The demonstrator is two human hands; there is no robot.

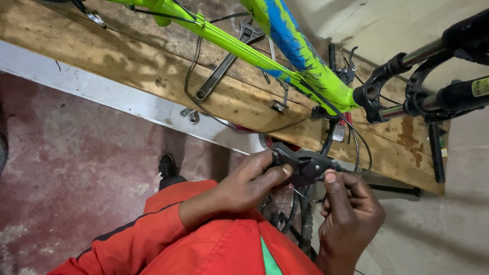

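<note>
Scarred wooden bench (127, 61), glossy green frame (305, 66); hands (300, 188) pinching black shifter (304, 165)

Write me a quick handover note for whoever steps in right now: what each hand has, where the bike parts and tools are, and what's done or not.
Left hand: grips the black shifter from the left.
Right hand: thumb pressed on the shifter's right end, by its cable.
Green bike frame lies on the wooden bench, fork pointing right.
Adjustable wrench rests on the bench under the frame.
Done: shifter is off any handlebar, cable attached.
Left: shifter not mounted yet.
</note>
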